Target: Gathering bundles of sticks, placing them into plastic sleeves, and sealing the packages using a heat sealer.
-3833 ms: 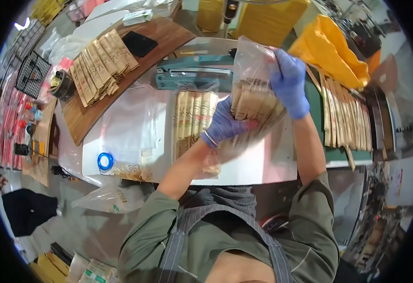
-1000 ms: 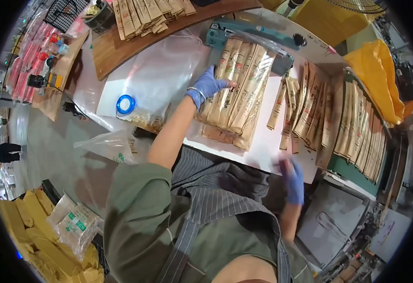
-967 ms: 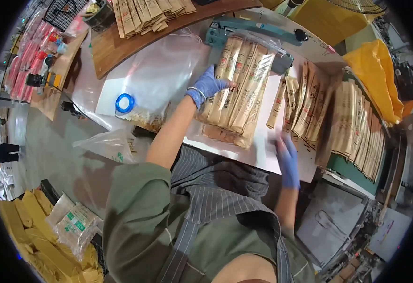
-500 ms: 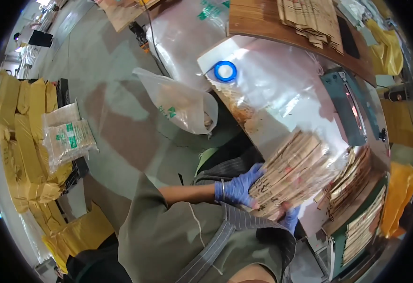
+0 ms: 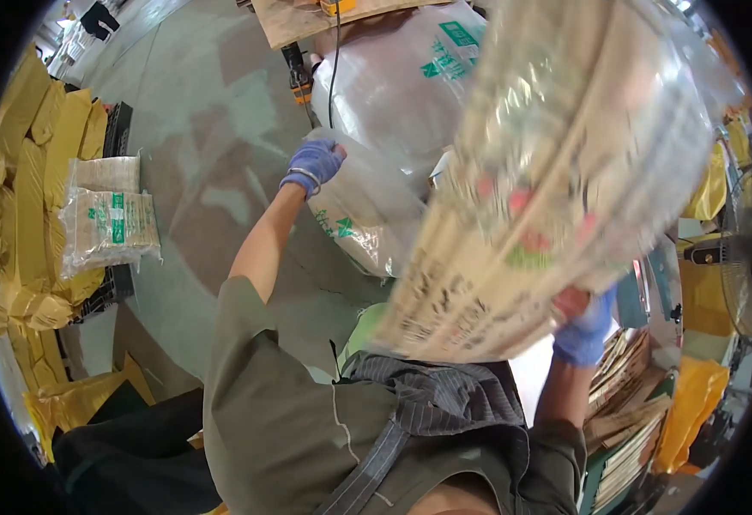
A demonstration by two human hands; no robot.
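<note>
Your right hand [image 5: 588,324] is holding the pack [image 5: 513,215] aloft by the tabletop's [image 5: 530,382] near edge; well apart, your left hand [image 5: 316,163] is clutching the bag [image 5: 354,232]. That one-handed corner grip could be inviting a tip!

I can make out only a white patch of the worktop [image 5: 528,378]; brown paper sleeves [image 5: 623,365] lie on it toward the right. At the top of my view, a brown board [image 5: 303,24] carries a small orange thing [image 5: 337,7]. Black crates [image 5: 117,130] stand on the grey floor [image 5: 221,112].
</note>
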